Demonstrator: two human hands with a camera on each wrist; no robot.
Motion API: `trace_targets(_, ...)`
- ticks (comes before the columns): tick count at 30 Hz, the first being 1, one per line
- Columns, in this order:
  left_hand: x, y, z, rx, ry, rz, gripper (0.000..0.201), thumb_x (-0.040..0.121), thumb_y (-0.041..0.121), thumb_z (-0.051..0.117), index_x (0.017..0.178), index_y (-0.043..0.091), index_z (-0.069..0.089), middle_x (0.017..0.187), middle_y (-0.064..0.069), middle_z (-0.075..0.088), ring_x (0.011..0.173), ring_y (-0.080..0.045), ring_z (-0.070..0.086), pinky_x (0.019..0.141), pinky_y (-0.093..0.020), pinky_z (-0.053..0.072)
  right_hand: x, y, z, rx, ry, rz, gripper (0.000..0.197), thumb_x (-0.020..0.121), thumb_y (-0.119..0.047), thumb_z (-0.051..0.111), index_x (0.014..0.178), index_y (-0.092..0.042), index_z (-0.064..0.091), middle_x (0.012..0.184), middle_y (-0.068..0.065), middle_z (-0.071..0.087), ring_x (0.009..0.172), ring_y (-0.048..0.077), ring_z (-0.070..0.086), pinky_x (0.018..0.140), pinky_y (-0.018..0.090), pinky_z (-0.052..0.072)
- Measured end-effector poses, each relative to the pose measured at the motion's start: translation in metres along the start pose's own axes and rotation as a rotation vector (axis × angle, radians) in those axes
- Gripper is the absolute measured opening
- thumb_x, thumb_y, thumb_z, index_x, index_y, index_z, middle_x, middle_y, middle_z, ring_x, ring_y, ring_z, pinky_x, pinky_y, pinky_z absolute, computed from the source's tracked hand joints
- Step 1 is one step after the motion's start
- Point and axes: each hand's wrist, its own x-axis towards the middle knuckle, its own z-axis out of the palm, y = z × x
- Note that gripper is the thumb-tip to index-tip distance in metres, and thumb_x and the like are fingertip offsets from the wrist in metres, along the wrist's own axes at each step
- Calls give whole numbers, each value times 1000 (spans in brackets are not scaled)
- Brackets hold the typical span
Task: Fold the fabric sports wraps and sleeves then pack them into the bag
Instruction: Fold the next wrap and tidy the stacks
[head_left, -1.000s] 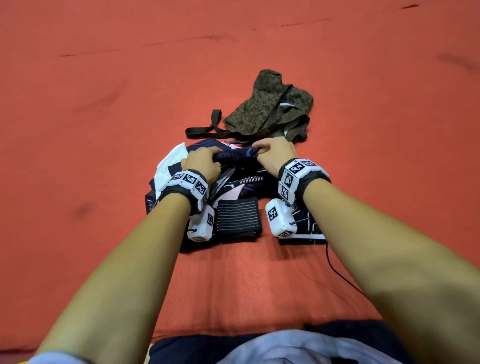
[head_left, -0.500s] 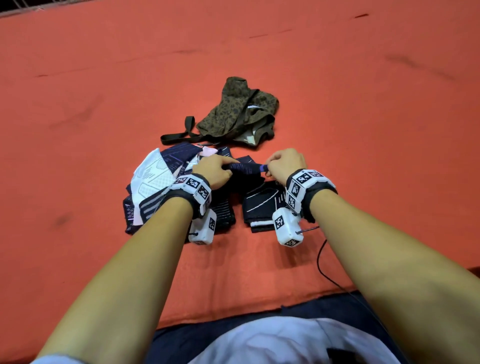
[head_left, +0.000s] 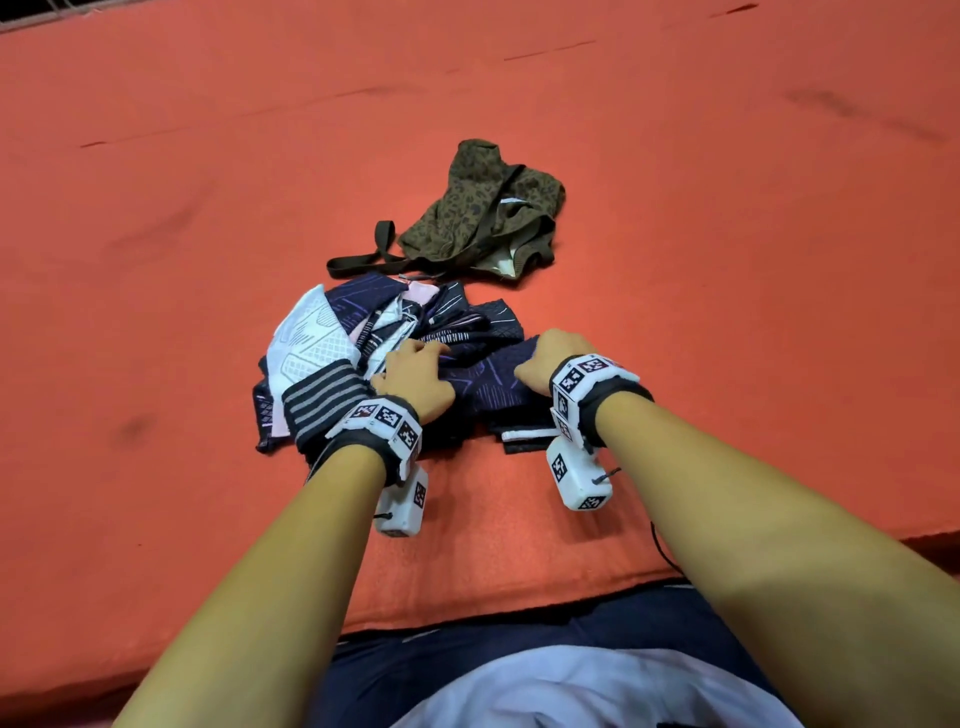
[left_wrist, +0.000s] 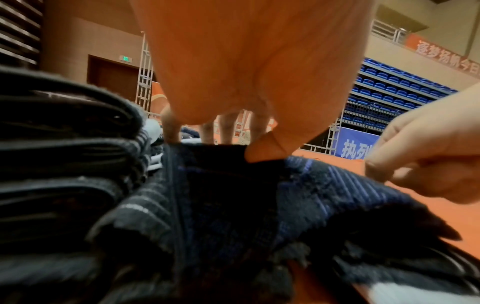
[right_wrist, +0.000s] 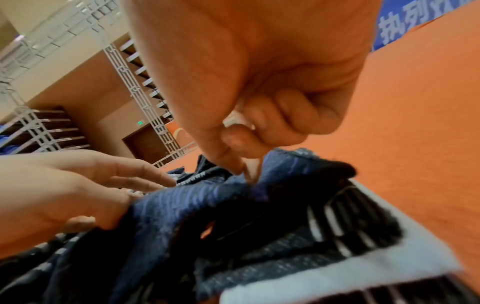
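A navy sleeve with purple lines (head_left: 488, 384) (left_wrist: 233, 195) (right_wrist: 182, 205) lies on top of a pile of sports wraps and sleeves (head_left: 363, 322) on the orange mat. My left hand (head_left: 415, 369) (left_wrist: 249, 82) (right_wrist: 78, 185) rests on its left end with straight fingers, the thumb pressing the fabric. My right hand (head_left: 550, 358) (right_wrist: 241, 164) (left_wrist: 426, 164) pinches the sleeve's right edge between thumb and forefinger. The olive patterned bag (head_left: 483, 213) lies crumpled just beyond the pile, apart from both hands.
A white patterned sleeve (head_left: 311, 338) and a black wrap with grey stripes (head_left: 322, 400) sit at the pile's left. A black wrap with a white edge (head_left: 524, 436) lies under my right wrist. The bag's strap (head_left: 358, 260) trails left. The mat's near edge (head_left: 519, 597) runs by my lap.
Both hands have brought the navy sleeve down onto the pile. My left hand went from gripping it to lying on it with straight fingers; the right still pinches it.
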Motion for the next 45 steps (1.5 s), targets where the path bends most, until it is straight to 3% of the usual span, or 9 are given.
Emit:
trace_targets(5,7,-8,2,-11,9,-87,53,89,22,58,140,21,46,143,-15,37,133,-39,38,109,-54,37,12,-23,24,65,-117,-232,8,85,-20,66,87,-27,69,94,-1,73,78,19,65,78,28,55)
trace_targets(12,10,-21,-4,-115,44,-93,56,85,18,67,137,13,49,139,-20,38,121,-38,51,106,-40,42,23,-15,59,18,-99,-200,35,85,-19,66,120,-23,64,113,4,69,106,26,64,90,34,52)
trace_targets(19,14,-13,-12,-117,83,73,40,82,21,67,122,23,63,112,-7,70,110,-28,62,97,-39,50,23,-16,59,68,-100,-175,7,81,-21,72,86,-19,68,94,1,71,90,23,67,81,36,57)
trace_targets(26,21,-10,-18,-180,124,140,20,87,31,68,107,29,68,104,0,68,100,-20,61,89,-31,47,21,-6,56,193,-168,-179,11,74,-26,82,81,-21,75,83,-3,72,82,12,62,62,21,42)
trace_targets(33,23,-8,-17,-356,4,116,8,90,26,67,95,30,70,76,8,61,73,-13,57,69,-24,42,18,-8,54,203,-171,-173,10,76,-27,80,84,-22,76,85,-1,71,85,15,62,68,22,41)
trace_targets(36,21,0,-14,-399,-61,129,17,94,17,58,93,20,74,84,1,70,73,-11,58,69,-22,42,16,-5,52,238,-133,-171,8,80,-25,75,80,-18,71,84,-1,70,83,16,62,64,24,41)
trace_targets(40,15,9,-11,-655,-87,60,25,100,8,47,89,10,69,78,-2,66,61,-3,66,60,-18,52,14,-1,47,283,-95,-116,40,89,-32,64,56,-18,48,57,0,46,58,18,43,55,29,32)
trace_targets(42,15,12,-7,-882,-113,-29,26,100,6,45,86,4,67,83,-12,66,75,-19,72,62,-29,61,12,0,44,329,-72,-77,55,92,-45,61,51,-19,36,52,-2,36,52,19,38,52,32,26)
trace_targets(45,13,14,-2,-1086,-120,-109,26,100,6,42,84,3,63,90,-17,64,76,-25,68,58,-30,61,13,-3,40,412,-58,-69,59,83,-70,54,54,-20,42,57,2,52,65,30,61,65,31,48)
